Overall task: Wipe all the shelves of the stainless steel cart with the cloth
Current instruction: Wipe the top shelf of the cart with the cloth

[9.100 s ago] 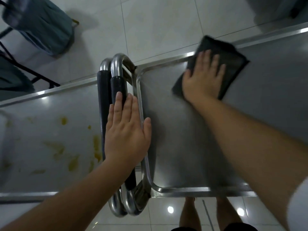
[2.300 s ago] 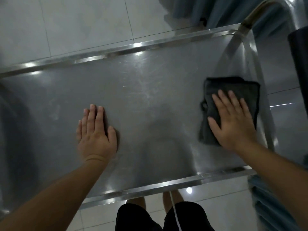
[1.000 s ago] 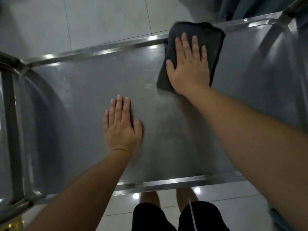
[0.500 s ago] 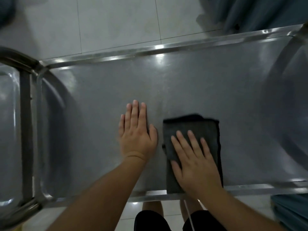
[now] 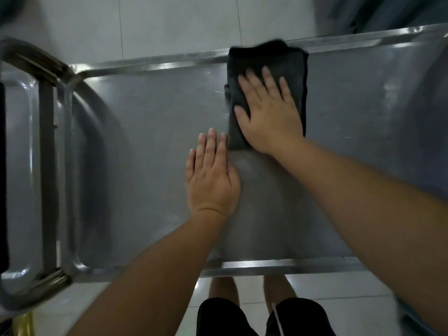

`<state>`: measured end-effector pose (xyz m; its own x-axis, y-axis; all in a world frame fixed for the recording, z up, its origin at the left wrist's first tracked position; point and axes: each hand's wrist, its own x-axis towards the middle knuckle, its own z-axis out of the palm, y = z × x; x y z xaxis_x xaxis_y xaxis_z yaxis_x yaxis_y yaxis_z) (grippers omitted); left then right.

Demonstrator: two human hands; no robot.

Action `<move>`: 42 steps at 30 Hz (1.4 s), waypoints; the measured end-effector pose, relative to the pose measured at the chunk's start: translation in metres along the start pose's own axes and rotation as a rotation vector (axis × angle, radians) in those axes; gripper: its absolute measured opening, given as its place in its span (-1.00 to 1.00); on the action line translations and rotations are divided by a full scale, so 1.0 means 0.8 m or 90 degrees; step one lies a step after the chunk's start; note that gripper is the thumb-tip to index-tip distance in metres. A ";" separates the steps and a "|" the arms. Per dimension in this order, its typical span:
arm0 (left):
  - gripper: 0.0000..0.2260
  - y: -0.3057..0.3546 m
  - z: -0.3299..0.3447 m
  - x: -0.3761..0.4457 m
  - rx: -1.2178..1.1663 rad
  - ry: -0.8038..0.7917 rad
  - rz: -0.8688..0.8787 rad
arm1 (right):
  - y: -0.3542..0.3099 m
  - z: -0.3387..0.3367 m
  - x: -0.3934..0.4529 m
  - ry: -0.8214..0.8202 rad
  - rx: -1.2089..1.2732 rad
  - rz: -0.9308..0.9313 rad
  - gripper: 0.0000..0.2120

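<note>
Both hands (image 5: 270, 110) flat: cloth (image 5: 294, 66), shelf (image 5: 150, 141).

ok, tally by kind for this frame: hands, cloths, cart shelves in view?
Hands: 2, left hand and right hand, both flat
Cloths: 1, dark cloth under the right hand
Cart shelves: 1, steel shelf
Total: 4

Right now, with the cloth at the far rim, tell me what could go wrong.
The cloth already overlaps the far rim, so one more push from the right hand could send it over onto the floor. The left hand lies flat on the shelf and may leave prints on steel that looks freshly wiped. Leaning on both hands could also shift the cart; whether it has wheels or brakes is not in view.
</note>
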<state>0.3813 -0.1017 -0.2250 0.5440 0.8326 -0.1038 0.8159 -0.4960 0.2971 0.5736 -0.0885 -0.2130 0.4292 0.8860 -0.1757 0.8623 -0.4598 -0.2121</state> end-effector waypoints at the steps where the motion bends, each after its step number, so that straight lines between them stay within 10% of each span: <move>1: -0.43 0.000 0.000 0.000 -0.003 -0.005 0.003 | -0.001 0.005 -0.028 0.004 0.000 -0.010 -0.34; 12: -0.45 -0.004 -0.018 0.003 -0.038 -0.091 0.013 | -0.041 0.069 -0.284 0.026 0.031 -0.065 -0.47; 21: -0.43 -0.014 -0.097 0.034 -0.097 -0.346 0.048 | -0.064 0.062 -0.364 0.108 -0.011 -0.083 -0.71; 32: -0.42 -0.077 -0.161 -0.119 0.019 -0.457 0.120 | -0.106 -0.032 -0.350 -0.339 -0.025 0.031 -0.61; 42: -0.49 -0.089 -0.215 -0.236 0.025 -0.378 0.066 | -0.131 -0.084 -0.390 -0.341 -0.069 -0.014 -0.65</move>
<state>0.1867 -0.1809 -0.0638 0.6285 0.5054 -0.5912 0.7531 -0.5855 0.3001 0.3675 -0.3130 -0.0717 0.2380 0.7280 -0.6429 0.9046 -0.4072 -0.1262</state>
